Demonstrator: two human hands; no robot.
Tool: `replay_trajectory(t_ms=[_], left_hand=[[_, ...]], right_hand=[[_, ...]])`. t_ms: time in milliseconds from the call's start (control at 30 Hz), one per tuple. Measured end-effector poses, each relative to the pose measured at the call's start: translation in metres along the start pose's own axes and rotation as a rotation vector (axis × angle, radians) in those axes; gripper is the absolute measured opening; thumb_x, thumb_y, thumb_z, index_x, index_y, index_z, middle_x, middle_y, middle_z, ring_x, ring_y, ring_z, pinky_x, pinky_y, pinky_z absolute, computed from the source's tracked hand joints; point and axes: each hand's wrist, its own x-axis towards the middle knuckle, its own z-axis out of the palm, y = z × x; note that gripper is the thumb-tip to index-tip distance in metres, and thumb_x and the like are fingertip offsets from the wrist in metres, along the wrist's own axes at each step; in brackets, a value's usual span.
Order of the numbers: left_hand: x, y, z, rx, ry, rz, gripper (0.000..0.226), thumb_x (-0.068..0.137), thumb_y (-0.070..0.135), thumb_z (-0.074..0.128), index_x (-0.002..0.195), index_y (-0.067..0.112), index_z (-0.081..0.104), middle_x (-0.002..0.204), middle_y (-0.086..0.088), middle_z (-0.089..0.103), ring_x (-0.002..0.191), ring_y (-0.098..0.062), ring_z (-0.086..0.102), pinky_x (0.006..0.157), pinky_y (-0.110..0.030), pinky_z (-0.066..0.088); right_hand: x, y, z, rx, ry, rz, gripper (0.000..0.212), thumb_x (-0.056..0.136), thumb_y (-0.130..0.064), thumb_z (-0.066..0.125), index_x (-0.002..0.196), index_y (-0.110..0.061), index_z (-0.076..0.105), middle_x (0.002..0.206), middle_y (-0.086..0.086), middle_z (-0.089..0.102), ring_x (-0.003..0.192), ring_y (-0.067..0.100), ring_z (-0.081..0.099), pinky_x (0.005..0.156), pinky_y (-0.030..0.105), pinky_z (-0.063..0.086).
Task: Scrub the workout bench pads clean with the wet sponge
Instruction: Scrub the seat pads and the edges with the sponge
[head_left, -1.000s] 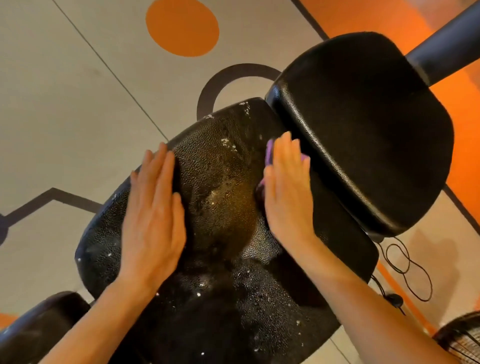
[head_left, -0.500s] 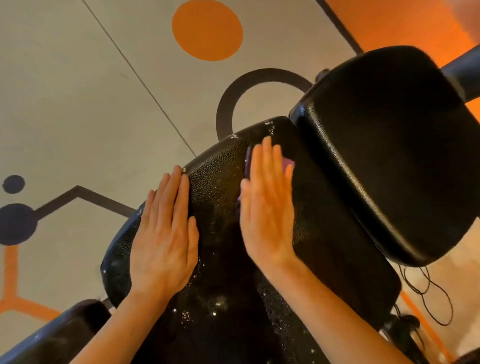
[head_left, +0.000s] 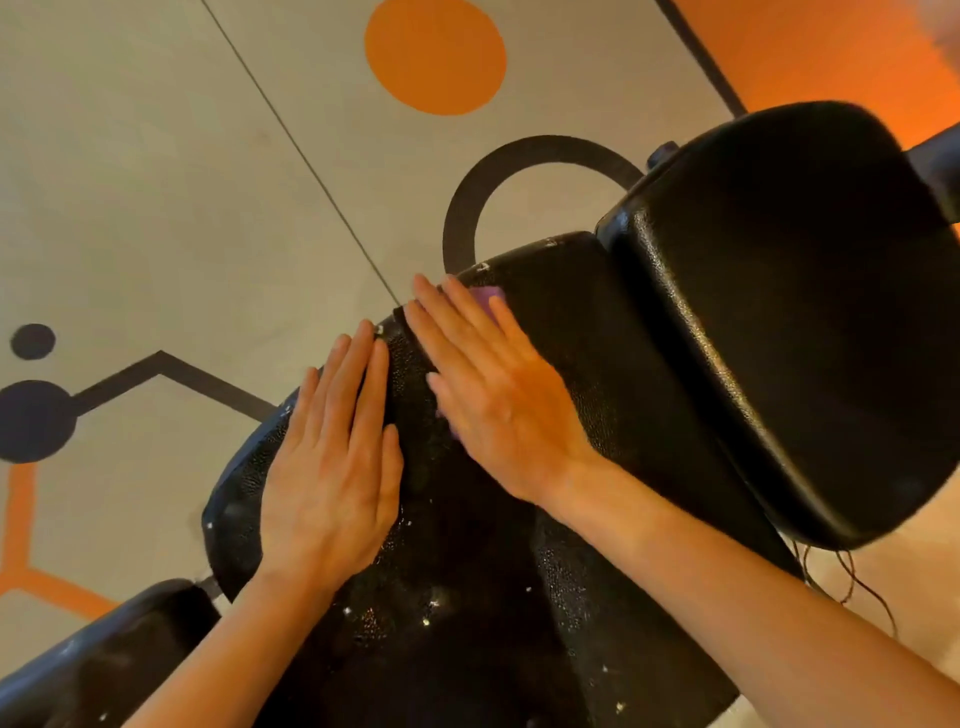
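The right hand (head_left: 498, 400) presses a purple sponge (head_left: 487, 298) flat under its palm near the wet seat pad's (head_left: 467, 597) far edge, its grip unclenched, while the left hand (head_left: 332, 462) rests flat and released beside it.

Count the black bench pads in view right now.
3: the wet pad under both hands, the upper pad at right, and a third pad bottom left. Others may lie off-frame.

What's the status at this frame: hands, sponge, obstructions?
Right hand flat, pressing purple sponge onto wet seat pad. Left hand flat on pad, bracing. Raised back pad close beside the sponge; nothing blocking.
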Motion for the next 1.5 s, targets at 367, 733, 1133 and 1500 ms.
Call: replay_trajectory(t_ms=[367,733,1133,1500], left_hand=[[0.001,0.002,0.0,0.019,0.0,-0.008,0.061,0.1,0.028,0.031,0.154,0.005,0.017,0.162,-0.013,0.014,0.151,-0.024,0.01,0.125,-0.032,-0.002],[-0.002,0.002,0.001,0.003,0.039,-0.003,0.06,0.101,0.028,0.031,0.154,0.006,0.018,0.162,-0.013,0.015,0.152,-0.023,0.011,0.125,-0.035,0.003],[-0.062,0.002,-0.001,-0.122,0.084,-0.284,0.061,0.099,0.026,0.034,0.155,0.007,0.017,0.164,-0.006,0.009,0.153,-0.017,0.004,0.124,-0.031,-0.003],[-0.069,0.001,0.012,-0.063,0.054,-0.331,0.065,0.097,0.029,0.029,0.155,0.012,0.005,0.165,-0.004,0.0,0.153,-0.014,-0.004,0.124,-0.03,-0.004]], right_hand=[[0.009,0.0,0.006,0.099,0.087,-0.076,0.046,0.101,-0.017,0.038,0.145,-0.002,0.036,0.155,0.015,0.031,0.147,0.028,0.022,0.122,0.045,0.015],[0.005,0.005,0.004,-0.014,0.001,-0.098,0.054,0.103,-0.026,0.034,0.151,-0.005,0.021,0.161,0.014,0.015,0.15,0.026,0.009,0.123,0.042,0.006],[0.004,-0.024,0.016,0.028,0.006,-0.155,0.05,0.102,-0.031,0.039,0.146,-0.007,0.038,0.157,0.012,0.029,0.148,0.027,0.019,0.122,0.044,0.014],[-0.122,0.005,-0.008,-0.103,-0.262,-0.155,0.054,0.102,-0.033,0.028,0.152,-0.017,0.02,0.162,0.003,0.012,0.151,0.02,0.005,0.12,0.043,0.016]])
